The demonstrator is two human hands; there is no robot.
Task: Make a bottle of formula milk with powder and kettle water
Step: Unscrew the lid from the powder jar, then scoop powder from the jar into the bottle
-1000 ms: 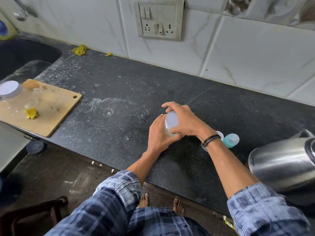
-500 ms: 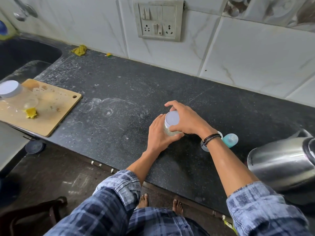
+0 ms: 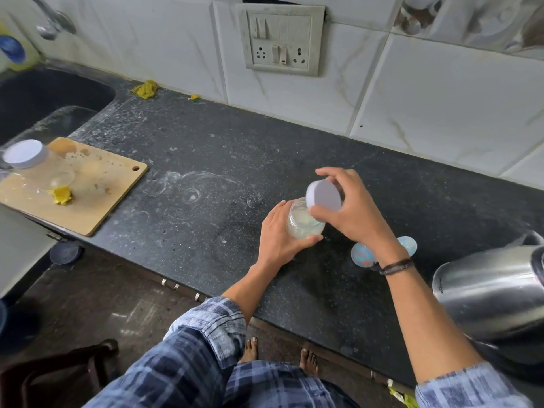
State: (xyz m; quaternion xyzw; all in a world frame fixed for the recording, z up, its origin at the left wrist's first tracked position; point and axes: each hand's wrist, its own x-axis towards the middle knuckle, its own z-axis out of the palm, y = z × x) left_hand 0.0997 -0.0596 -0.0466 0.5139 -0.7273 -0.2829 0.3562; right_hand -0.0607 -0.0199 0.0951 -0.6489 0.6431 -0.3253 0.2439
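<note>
Where the black speckled stone countertop nears its front edge, centre: small clear plastic jar, upright, mouth uncovered, pale contents inside.

Left hand: fingers and thumb curled round the jar's side, gripping it.

Right hand: fingertips pinching the round white screw lid by its rim. The lid is tilted over the jar's far-right rim; whether it touches the rim cannot be told.

Just right of the jar, partly hidden behind the right wrist: clear baby bottle with teal cap, lying on its side.

Near right: brushed steel kettle, apart from both hands.

Left: pale wooden chopping board, bearing a second clear jar with white lid and a yellow scrap.

Far wall: grey switch-and-socket plate on white marbled tiles.
</note>
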